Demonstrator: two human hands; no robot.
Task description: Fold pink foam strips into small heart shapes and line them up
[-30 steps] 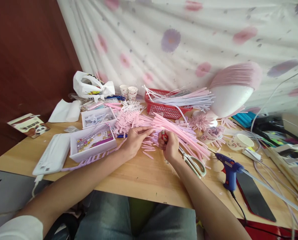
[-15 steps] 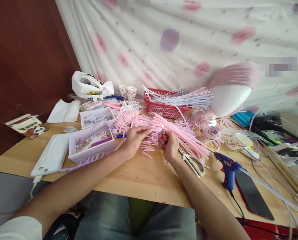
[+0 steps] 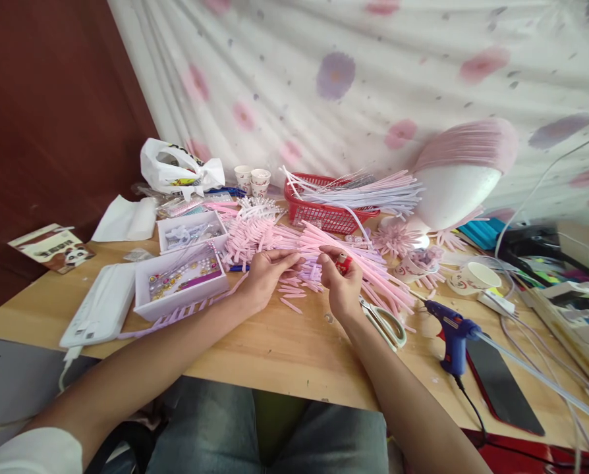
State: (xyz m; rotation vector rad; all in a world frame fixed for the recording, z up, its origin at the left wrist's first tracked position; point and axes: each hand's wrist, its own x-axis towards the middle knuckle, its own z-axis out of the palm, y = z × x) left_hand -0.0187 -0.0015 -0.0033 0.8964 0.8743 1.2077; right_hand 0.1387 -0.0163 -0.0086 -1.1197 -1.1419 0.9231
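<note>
The stems [image 3: 373,273] look fuzzy and matt, the glue gun [image 3: 453,342] smooth plastic; the bench [image 3: 284,349] is smooth wood, the basket [image 3: 319,216] plastic, the scissors [image 3: 373,317] metal-bladed, the curtain [image 3: 275,66] creased cloth, the far cups [image 3: 260,178] paper.

Room on bench [image 3: 294,355] nr mid front edge; scissors [image 3: 373,313] & glue gun [image 3: 451,329] block R; pink stems [image 3: 368,268] heaped twd back.

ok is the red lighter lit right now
Apparently unlit: no flame shows by the red lighter in the right hand, though its top is unclear.
</note>
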